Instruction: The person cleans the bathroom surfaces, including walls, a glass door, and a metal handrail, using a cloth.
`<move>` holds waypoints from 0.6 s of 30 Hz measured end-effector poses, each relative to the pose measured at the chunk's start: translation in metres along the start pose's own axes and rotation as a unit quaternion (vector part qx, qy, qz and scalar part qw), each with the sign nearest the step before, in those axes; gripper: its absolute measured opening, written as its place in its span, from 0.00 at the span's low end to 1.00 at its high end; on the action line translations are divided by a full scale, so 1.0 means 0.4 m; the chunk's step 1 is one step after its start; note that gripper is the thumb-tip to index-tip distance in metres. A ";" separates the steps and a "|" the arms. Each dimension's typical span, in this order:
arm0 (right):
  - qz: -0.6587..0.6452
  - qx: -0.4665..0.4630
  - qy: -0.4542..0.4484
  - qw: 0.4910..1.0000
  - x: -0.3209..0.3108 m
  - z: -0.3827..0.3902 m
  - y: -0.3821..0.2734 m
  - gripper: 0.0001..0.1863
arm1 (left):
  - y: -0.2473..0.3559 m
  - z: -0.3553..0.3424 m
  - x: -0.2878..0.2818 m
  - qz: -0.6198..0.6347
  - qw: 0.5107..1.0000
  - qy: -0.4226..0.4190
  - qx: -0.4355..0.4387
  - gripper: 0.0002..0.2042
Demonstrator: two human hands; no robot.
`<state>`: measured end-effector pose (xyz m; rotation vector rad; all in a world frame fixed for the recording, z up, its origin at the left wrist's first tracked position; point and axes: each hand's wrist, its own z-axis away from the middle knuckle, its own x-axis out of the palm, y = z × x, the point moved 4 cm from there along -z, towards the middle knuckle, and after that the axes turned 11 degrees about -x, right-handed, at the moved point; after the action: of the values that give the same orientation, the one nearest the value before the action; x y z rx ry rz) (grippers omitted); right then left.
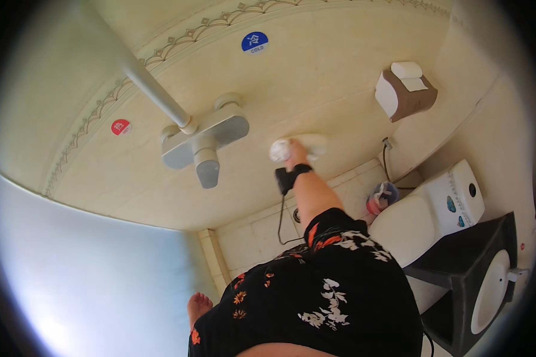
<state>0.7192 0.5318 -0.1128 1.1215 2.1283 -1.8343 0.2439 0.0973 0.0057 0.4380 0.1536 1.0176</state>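
My right hand [295, 152], with a black strap round its wrist, is raised to the cream-coloured wall [315, 77]. Its fingers are closed on a white wad [279, 150] that looks like a cloth, pressed at or close to the wall. Motion blurs both, so the fold of the wad is hard to make out. A grey shower mixer tap [205, 140] sticks out of the wall to the left of the hand. My left hand is not in view; a bare foot [199, 305] shows at the lower left beside the black floral clothing [315, 285].
A brown-and-white paper holder [406, 92] hangs at upper right. Below it stand a small bin [380, 199], a white toilet [405, 229] and a dark washstand with a white basin [491, 291]. A pale panel [101, 262] bounds the left. A cable [281, 223] hangs from the wrist strap.
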 end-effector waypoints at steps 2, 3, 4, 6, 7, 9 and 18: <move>-0.553 0.256 0.095 0.787 0.131 0.062 -0.046 0.11 | 0.015 0.002 -0.004 -0.006 1.000 -0.023 0.011 0.06; -0.566 0.262 0.090 0.776 0.153 0.074 -0.070 0.11 | 0.025 0.001 -0.008 -0.009 0.999 -0.045 0.019 0.05; -0.548 0.249 0.089 0.794 0.161 0.061 -0.074 0.12 | 0.037 -0.008 -0.009 -0.014 0.999 -0.047 0.019 0.05; -0.248 0.165 0.046 0.953 0.098 0.047 -0.123 0.12 | 0.044 -0.031 -0.040 -0.022 0.999 -0.041 0.015 0.04; 0.037 0.048 -0.061 0.996 -0.007 0.041 -0.208 0.13 | 0.031 -0.027 -0.068 -0.006 0.999 -0.026 0.017 0.04; -0.034 0.096 0.046 0.994 -0.134 -0.058 -0.057 0.16 | 0.037 -0.025 -0.019 -0.019 0.998 -0.052 0.005 0.03; -0.273 0.058 0.317 0.906 -0.655 -0.241 -0.121 0.38 | 0.009 0.012 -0.073 -0.060 0.995 0.053 0.060 0.04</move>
<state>0.9144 0.5005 0.0901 1.4055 2.9877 -2.0220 0.2272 0.0728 0.0093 0.4773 0.3339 0.9158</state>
